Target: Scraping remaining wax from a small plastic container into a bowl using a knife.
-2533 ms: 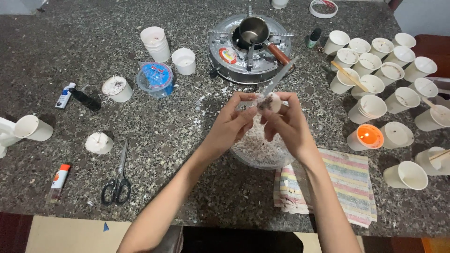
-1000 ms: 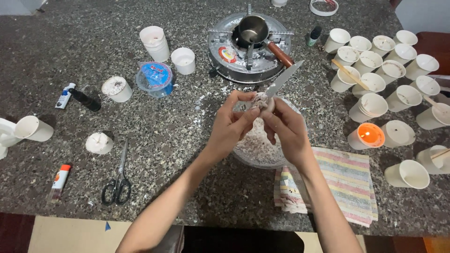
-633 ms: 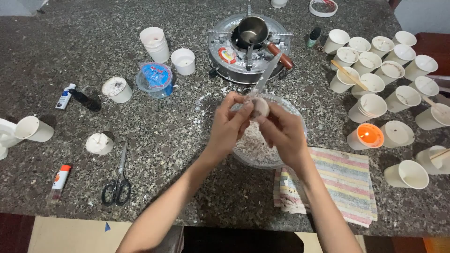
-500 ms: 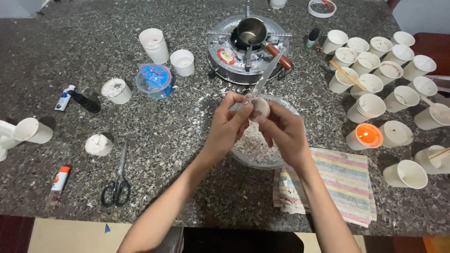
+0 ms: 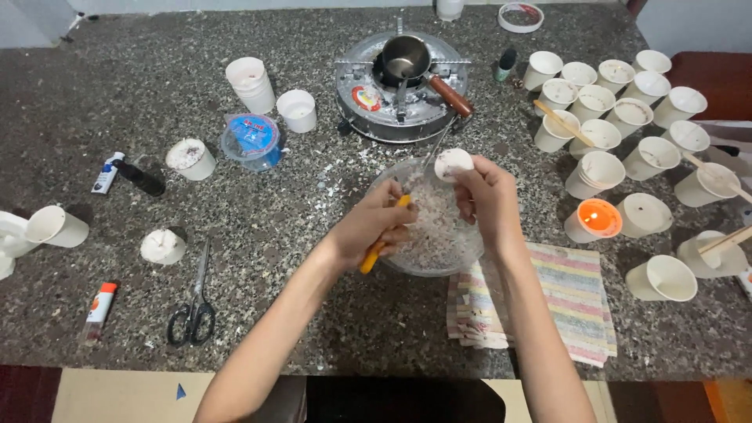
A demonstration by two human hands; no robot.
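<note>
While the left hand [image 5: 381,227] is closed around a yellow-handled knife [image 5: 379,246], the right hand [image 5: 487,200] pinches a small round white candle [image 5: 453,164] between its fingertips, holding it over the far rim of the glass bowl [image 5: 467,257]. That bowl sits on the speckled stone desk [image 5: 313,313] and holds white wax shavings [image 5: 435,227] (some flakes lie scattered on the desk just beyond it). Both hands hang above the bowl, the knife's handle slanting down over its near-left rim. Beyond the bowl stands a portable gas stove [image 5: 401,86] with a small metal pot [image 5: 405,56]. Right of the bowl a lit orange candle [image 5: 593,221] burns among white paper cups [image 5: 619,102], and a striped cloth [image 5: 564,298] lies at its near right. Well left of the bowl lie scissors [image 5: 194,301].
</note>
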